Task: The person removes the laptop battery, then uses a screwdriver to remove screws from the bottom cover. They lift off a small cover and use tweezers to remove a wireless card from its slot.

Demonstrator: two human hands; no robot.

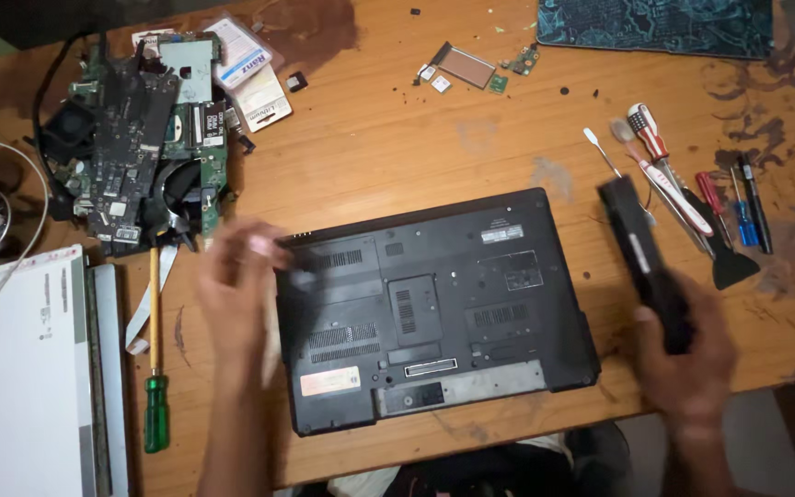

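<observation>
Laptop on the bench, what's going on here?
A person has a black laptop lying bottom-up on a wooden table. The left hand rests at its left edge. The right hand holds a long black battery pack off to the right, clear of the case. Circuit boards lie top left, screwdrivers to the right.

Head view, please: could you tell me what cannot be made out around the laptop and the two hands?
- Left hand: motion-blurred at the laptop edge; whether it touches is unclear.
- Right hand: blurred, gripping a long black battery; its lower end is hidden by the fingers.
- Battery bay: details too small.
- White panel: cut off by left and bottom edges.
- Tools: partly hidden behind the battery.
</observation>
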